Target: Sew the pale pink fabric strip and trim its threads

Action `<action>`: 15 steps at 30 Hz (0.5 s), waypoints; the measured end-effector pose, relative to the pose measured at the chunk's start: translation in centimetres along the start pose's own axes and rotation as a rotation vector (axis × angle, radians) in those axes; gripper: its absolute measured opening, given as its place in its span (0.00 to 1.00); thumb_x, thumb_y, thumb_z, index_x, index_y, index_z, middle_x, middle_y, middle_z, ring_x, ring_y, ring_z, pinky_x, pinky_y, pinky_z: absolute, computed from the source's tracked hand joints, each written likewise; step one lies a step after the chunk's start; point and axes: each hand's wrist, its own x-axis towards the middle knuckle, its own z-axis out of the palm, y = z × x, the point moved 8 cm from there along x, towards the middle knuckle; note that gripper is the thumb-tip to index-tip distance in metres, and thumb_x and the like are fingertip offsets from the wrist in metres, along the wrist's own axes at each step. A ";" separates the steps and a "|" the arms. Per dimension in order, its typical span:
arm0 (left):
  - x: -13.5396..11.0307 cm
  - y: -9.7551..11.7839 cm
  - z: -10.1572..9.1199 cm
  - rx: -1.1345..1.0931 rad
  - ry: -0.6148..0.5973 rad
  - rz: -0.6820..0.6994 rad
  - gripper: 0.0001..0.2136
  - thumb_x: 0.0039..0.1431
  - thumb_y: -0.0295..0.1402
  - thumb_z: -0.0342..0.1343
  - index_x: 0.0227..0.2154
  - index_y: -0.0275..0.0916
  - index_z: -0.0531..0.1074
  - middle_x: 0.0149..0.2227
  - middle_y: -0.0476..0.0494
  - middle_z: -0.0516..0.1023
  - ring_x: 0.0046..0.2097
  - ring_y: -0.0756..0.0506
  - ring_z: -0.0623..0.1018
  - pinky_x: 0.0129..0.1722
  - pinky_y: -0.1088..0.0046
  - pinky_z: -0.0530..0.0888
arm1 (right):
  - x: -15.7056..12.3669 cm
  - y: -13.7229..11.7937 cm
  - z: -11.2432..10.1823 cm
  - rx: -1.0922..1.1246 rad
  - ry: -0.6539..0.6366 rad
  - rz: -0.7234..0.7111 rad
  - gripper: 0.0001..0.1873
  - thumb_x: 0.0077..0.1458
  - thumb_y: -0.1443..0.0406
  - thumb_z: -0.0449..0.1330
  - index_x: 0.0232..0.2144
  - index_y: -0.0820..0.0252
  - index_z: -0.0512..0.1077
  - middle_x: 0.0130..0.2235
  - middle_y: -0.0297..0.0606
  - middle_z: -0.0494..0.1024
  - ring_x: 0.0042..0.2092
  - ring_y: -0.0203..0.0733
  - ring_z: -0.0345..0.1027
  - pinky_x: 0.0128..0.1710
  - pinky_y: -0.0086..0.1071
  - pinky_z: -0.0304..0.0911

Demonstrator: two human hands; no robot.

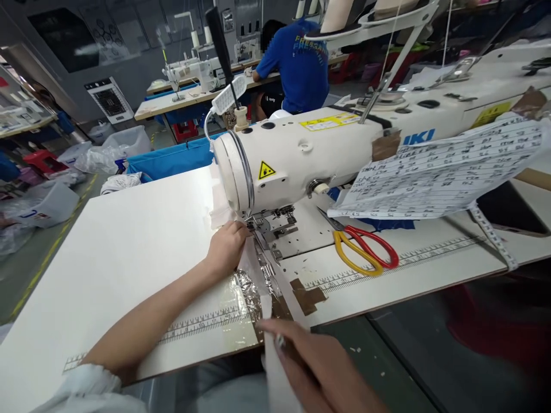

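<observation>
My left hand [228, 246] lies at the needle end of a white sewing machine [284, 160], its fingers closed on a pale fabric strip [253, 267] close to the presser foot. From there the strip runs toward me, over the table's front edge. Near that edge, my right hand [322, 364] is closed, slightly blurred, beside the hanging length of the strip. A small metal tool [279, 342] shows between its thumb and index finger; most of it is hidden, so its kind is unclear. The index fingertip meets the strip's edge.
Red-and-yellow-handled scissors [365, 252] lie right of the needle plate. A handwritten sheet [443, 172] leans against the machine, above a dark phone-like slab [514, 209] and a tape measure [493, 235]. Printed rulers run along the white table [142, 246]. A person in blue [301, 66] sits beyond.
</observation>
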 end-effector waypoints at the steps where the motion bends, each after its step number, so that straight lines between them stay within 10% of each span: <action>1: 0.0 -0.5 -0.1 -0.074 0.022 -0.028 0.06 0.64 0.28 0.52 0.34 0.36 0.74 0.38 0.42 0.77 0.40 0.45 0.76 0.36 0.68 0.77 | 0.3 1.3 0.0 -0.038 0.011 0.032 0.17 0.63 0.64 0.47 0.50 0.46 0.69 0.34 0.33 0.82 0.32 0.43 0.77 0.31 0.31 0.70; 6: 0.1 -1.9 -0.3 -0.323 0.064 -0.053 0.07 0.61 0.30 0.53 0.29 0.39 0.74 0.36 0.44 0.78 0.40 0.45 0.77 0.38 0.68 0.76 | 2.4 6.0 -1.2 -0.324 0.177 0.136 0.17 0.66 0.61 0.45 0.50 0.60 0.66 0.30 0.38 0.81 0.28 0.44 0.76 0.23 0.31 0.65; 15: 0.4 -2.3 -0.4 -0.448 0.033 -0.125 0.10 0.60 0.39 0.55 0.28 0.41 0.75 0.35 0.44 0.79 0.38 0.45 0.78 0.37 0.68 0.76 | 6.0 5.5 0.1 -0.607 0.299 -0.066 0.17 0.64 0.68 0.46 0.48 0.64 0.71 0.39 0.42 0.82 0.33 0.40 0.77 0.25 0.29 0.62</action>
